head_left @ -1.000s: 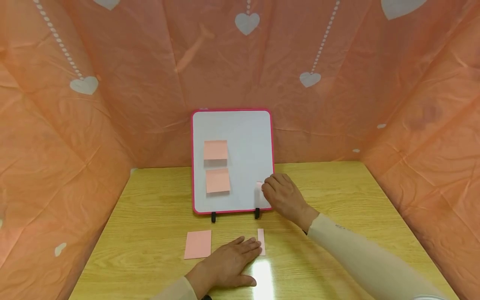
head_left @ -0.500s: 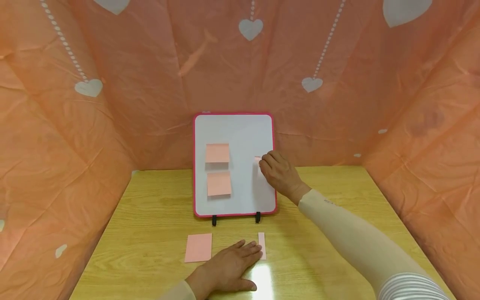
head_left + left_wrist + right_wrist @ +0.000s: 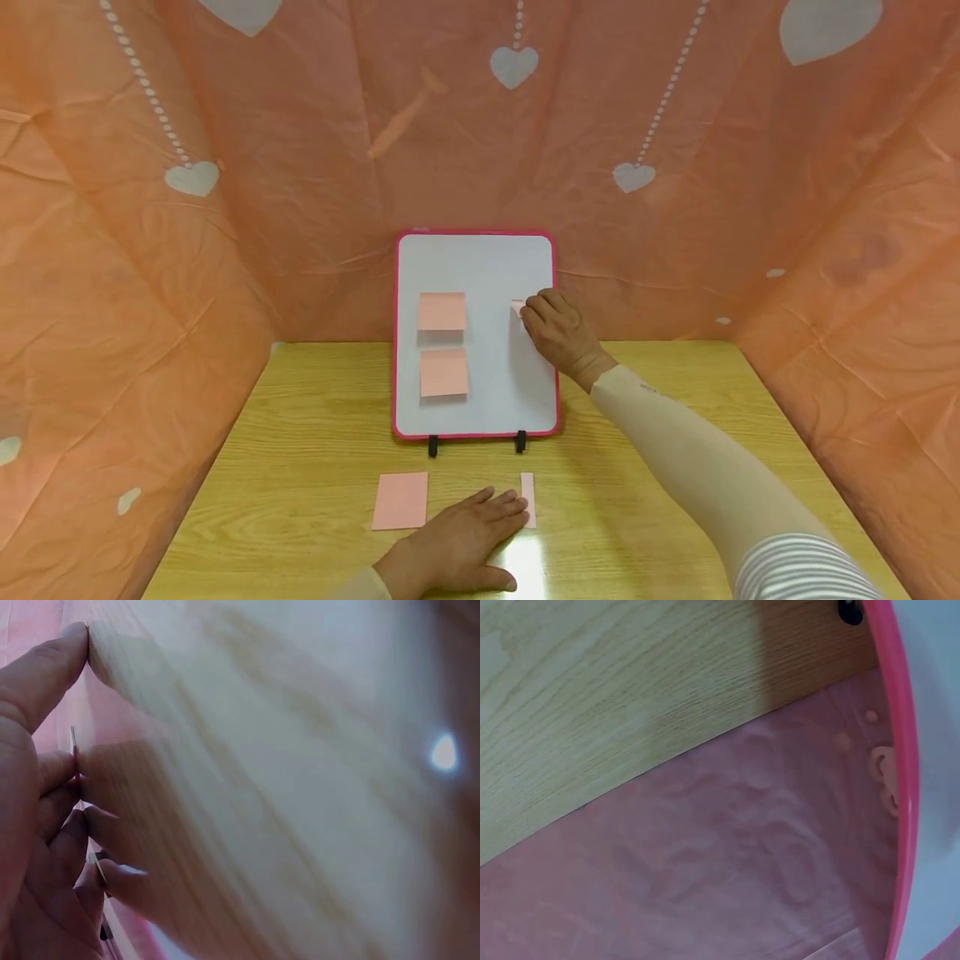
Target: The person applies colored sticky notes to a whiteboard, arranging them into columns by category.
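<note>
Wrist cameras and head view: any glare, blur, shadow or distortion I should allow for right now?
Head: mostly sharp, glare on the wooden table beside the left hand, soft shadow on the whiteboard near the right hand; left wrist: wooden table blurred and washed out, bright spot at right; right wrist: dim, the whiteboard's pink frame looks bowed.

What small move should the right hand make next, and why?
Probably press the top of the paper strip against the whiteboard: the right hand pinches it at the board's right side, about level with the upper pink note. Whether it touches the board yet is hard to tell. Two notes, the other being the lower pink note, hang there already.
</note>
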Available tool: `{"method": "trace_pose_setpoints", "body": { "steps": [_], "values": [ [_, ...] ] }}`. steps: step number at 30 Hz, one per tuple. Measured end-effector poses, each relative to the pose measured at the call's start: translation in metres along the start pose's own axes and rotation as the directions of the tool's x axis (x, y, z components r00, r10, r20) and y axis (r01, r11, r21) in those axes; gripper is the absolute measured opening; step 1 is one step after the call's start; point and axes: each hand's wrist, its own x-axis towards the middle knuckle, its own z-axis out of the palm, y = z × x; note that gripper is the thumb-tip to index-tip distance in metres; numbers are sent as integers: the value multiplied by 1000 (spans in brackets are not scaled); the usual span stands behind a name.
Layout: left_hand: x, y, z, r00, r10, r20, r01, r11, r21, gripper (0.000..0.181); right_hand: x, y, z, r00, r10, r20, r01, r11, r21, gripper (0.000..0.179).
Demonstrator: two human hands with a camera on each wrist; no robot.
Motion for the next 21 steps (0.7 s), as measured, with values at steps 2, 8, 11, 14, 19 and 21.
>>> {"method": "trace_pose_setpoints", "body": {
  "steps": [2,8,11,14,19,21],
  "values": [
    [0,0,0,1000,5,-4,-5,1000,4,82,2,0,1,1000,4,12,-4,1000,-8,10],
    [-1,1,0,1000,1,-8,-1,1000,1,82,7,1,7,1000,-8,6,8,1000,1,9],
    [-2,2,-1,1000,-5,-6,5,1000,-12,82,8,2,10,1000,-13,-6,13,1000,-16,11],
    [-3,3,0,1000,-9,-7,9,1000,-8,82,9,2,14,999,-14,-40,14,1000,-14,15],
    [-3,2,0,1000,-15,-3,15,1000,-3,82,9,1,19,998,-14,-66,14,1000,-4,18],
    [-3,2,1,1000,-15,-3,15,1000,-7,82,9,1,20,999,-11,-51,11,1000,-4,17]
  ]
}}
